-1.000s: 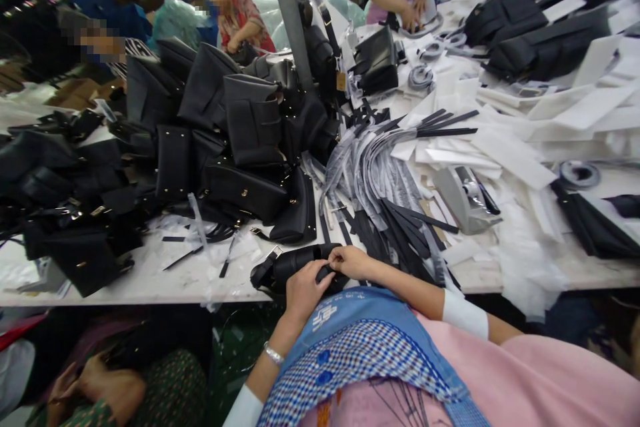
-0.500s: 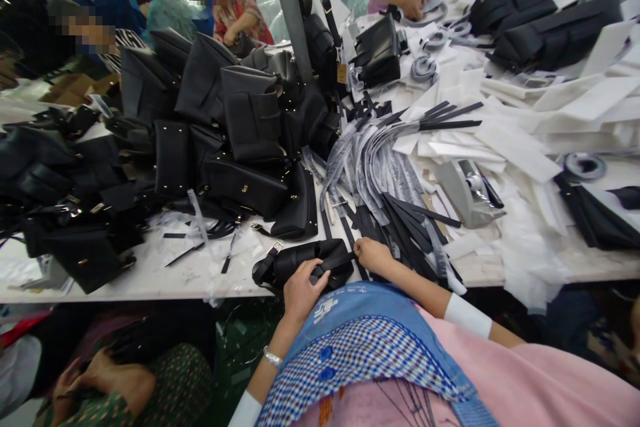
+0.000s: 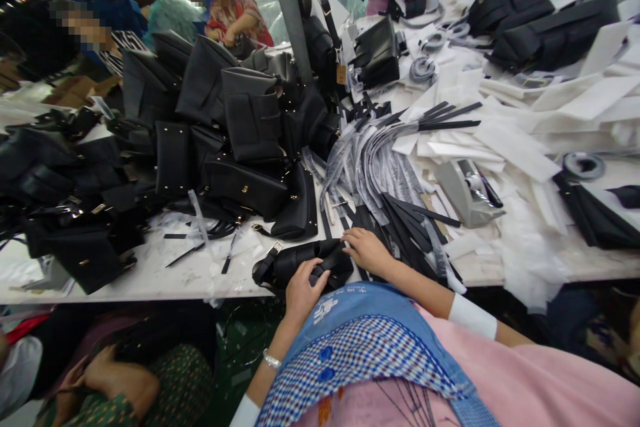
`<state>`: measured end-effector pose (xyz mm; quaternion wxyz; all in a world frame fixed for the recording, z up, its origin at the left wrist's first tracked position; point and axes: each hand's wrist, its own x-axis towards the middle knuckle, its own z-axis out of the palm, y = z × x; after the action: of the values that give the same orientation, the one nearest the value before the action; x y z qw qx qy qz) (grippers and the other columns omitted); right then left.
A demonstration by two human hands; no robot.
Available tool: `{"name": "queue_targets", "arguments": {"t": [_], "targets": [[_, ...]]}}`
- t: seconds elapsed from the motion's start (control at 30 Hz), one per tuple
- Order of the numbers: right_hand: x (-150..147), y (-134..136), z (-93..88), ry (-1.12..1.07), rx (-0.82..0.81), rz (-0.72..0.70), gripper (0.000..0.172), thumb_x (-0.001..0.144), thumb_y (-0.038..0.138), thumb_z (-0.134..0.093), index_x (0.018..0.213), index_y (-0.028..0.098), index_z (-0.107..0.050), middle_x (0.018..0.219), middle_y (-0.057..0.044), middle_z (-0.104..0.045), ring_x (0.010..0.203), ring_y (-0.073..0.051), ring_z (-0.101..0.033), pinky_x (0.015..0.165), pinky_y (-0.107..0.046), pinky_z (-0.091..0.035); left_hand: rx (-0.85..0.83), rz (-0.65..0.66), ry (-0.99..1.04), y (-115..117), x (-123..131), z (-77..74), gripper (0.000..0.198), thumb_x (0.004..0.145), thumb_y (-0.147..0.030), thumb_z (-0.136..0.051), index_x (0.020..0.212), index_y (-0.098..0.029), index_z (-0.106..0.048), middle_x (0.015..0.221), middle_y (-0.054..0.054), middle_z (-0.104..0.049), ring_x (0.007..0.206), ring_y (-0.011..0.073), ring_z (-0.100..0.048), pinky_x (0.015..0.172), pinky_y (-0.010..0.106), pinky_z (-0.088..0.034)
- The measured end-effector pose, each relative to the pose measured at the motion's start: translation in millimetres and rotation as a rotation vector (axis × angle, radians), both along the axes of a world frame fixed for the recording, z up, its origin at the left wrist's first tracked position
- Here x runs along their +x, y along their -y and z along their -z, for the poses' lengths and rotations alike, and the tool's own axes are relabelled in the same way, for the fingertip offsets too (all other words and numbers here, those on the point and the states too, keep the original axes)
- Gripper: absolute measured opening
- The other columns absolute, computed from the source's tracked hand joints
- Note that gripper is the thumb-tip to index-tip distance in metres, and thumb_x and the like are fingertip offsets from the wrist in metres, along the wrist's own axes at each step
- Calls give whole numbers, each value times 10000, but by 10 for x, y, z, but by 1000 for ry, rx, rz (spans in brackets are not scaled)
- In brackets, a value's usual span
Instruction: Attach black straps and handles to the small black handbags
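A small black handbag [image 3: 287, 265] with a buckled strap lies at the table's near edge, right in front of me. My left hand [image 3: 304, 285] grips its near side, thumb and fingers pressed around the black material. At the bag's right end is my right hand [image 3: 369, 252], its fingers stretched out and touching the bag. Just beyond that hand, a bundle of black straps [image 3: 407, 233], partly in clear wrap, fans across the table. What lies under my fingers is hidden.
Black bags [image 3: 253, 117] are heaped at left. A grey tape dispenser [image 3: 463, 193] and white sheets [image 3: 515, 140] lie at right. A metal post [image 3: 290, 13] rises behind the heap. Co-workers sit or stand beyond the table, and another person's hands [image 3: 110, 373] show at lower left.
My right hand has let go of the thin black strap end it was pinching and moved slightly left onto the bag, fingers extended. My left hand stays on the bag.
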<state>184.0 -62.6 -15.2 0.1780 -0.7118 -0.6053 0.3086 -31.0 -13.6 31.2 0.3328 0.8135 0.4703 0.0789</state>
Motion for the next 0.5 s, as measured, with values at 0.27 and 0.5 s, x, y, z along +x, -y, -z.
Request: {"name": "queue_targets", "arguments": {"t": [0.27, 0.5], "targets": [[-226, -54, 148, -478, 74, -30, 125, 778, 258, -682, 879, 188, -656, 865, -19, -668, 825, -167, -619, 778, -265, -451, -277, -248, -16, -67, 27, 11, 377, 785, -560, -571, 837, -190, -621, 701, 31, -691, 623, 192, -674, 601, 268, -469], [-310, -92, 245, -611, -4, 66, 87, 763, 243, -665, 814, 174, -646, 767, 11, -672, 748, -129, -621, 724, -226, -456, -438, -239, 42, -190, 63, 71, 354, 735, -503, -619, 692, -152, -636, 619, 9, -629, 621, 177, -625, 547, 236, -412]]}}
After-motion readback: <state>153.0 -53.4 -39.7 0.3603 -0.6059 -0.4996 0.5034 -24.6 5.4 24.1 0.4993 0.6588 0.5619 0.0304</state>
